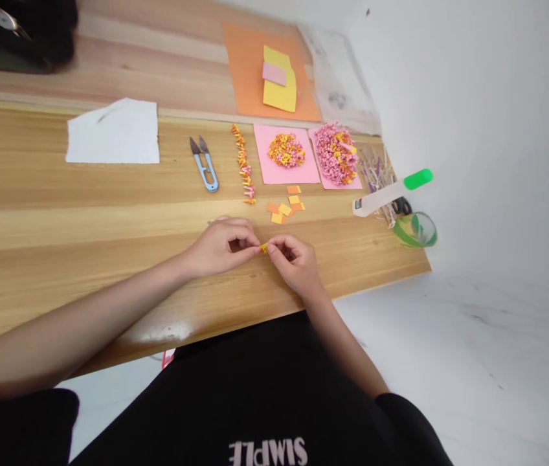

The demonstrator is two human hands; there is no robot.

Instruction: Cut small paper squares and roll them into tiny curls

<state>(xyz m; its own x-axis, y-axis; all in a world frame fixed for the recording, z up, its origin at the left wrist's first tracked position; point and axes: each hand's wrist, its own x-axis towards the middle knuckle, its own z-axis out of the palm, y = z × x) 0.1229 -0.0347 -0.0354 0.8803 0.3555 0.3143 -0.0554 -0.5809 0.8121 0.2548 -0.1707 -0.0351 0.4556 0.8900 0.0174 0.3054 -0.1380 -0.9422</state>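
Between my two hands, just above the wooden table, is a small yellow paper piece. My left hand pinches its left end, and the fingertips of my right hand close on its right end. Beyond my hands lie several orange and yellow paper strips. A column of small orange, yellow and pink pieces stands farther back. To its right, a pink sheet bears a pile of small yellow, orange and pink pieces, with a larger, mostly pink pile beside it.
Blue thread snips and a white cloth lie at the left. Orange and yellow sheets are at the back. At the right are a green-capped glue bottle, thin sticks and a green tape roll near the table's edge.
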